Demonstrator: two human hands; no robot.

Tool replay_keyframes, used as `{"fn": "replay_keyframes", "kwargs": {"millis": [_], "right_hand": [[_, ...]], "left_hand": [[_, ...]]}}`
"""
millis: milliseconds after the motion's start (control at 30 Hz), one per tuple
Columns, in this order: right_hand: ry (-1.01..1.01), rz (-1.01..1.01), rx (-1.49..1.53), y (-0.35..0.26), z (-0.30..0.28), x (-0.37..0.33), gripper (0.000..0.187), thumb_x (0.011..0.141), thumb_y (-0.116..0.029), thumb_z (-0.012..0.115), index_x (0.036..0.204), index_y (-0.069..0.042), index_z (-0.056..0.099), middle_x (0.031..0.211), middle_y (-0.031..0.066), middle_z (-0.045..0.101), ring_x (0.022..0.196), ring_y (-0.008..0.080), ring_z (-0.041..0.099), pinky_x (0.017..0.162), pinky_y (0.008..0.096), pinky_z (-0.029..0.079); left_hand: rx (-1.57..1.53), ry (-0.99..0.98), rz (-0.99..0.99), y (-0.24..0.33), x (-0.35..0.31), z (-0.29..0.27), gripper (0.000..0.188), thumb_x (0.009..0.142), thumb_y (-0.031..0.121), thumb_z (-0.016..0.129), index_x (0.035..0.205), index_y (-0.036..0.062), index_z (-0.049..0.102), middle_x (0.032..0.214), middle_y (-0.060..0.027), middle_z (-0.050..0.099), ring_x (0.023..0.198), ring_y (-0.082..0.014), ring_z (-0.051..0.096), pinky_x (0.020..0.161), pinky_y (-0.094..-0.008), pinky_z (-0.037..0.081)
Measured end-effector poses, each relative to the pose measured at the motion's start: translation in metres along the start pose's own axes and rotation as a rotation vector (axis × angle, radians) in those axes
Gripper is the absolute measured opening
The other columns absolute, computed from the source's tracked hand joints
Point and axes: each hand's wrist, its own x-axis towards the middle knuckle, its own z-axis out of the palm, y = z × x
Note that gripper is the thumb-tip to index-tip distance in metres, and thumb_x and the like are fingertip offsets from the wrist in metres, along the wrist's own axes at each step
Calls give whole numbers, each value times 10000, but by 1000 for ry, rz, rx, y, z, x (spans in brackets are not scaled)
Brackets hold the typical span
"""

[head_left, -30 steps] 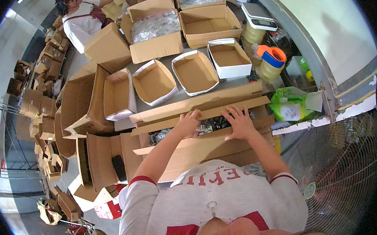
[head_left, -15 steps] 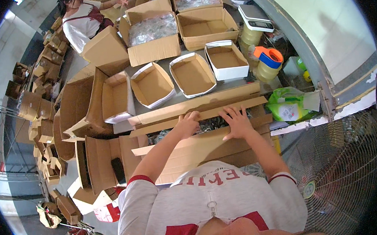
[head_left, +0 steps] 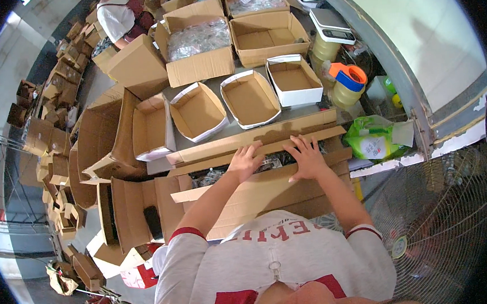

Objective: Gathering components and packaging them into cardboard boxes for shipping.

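Apparently, sorting or settling is in hand: left hand [head_left: 246, 163] and right hand [head_left: 308, 161], fingers loosely spread, lie over packets [head_left: 203, 179] within the open box [head_left: 269, 196]; grasping next would probably require curled fingers.

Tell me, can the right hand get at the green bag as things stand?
Likely yes: the right hand is spread at the open carton, and the green bag sits just past the carton's right end, with only the carton's edge apparently between them.
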Motion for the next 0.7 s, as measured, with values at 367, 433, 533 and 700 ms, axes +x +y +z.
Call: {"fn": "replay_keyframes", "kwargs": {"millis": [367,433,533,700], "right_hand": [[-27,-63,101,11,3,17,925,532,-691,746,1284,-216,490,1329,145,364,1304,370,290,1078,571,203],[-23,-89,42,15,10,24,941,543,-724,709,1305,-229,464,1347,149,348,1294,370,297,1068,569,197],[141,-148,58,16,23,20,890,536,-627,760,1271,-234,448,1245,138,396,1207,372,374,1045,595,229],[80,-138,-20,23,38,16,1022,570,-697,703,1423,-307,298,1333,146,400,1264,347,342,1049,594,206]], "left_hand": [[210,-276,-366,15,-25,-15,504,882,477,525,1362,341,449,1367,-82,438,1269,-273,387,1067,-468,276],[227,-278,-312,13,-28,-6,551,880,494,520,1389,316,408,1415,-82,376,1300,-287,348,1074,-487,258],[258,-432,-219,33,-25,-20,821,834,585,537,1489,220,204,1560,-59,131,1397,-334,196,1092,-561,196],[313,-592,-200,38,-14,-28,944,781,637,568,1505,231,118,1570,14,97,1405,-333,172,1070,-615,197]]}}
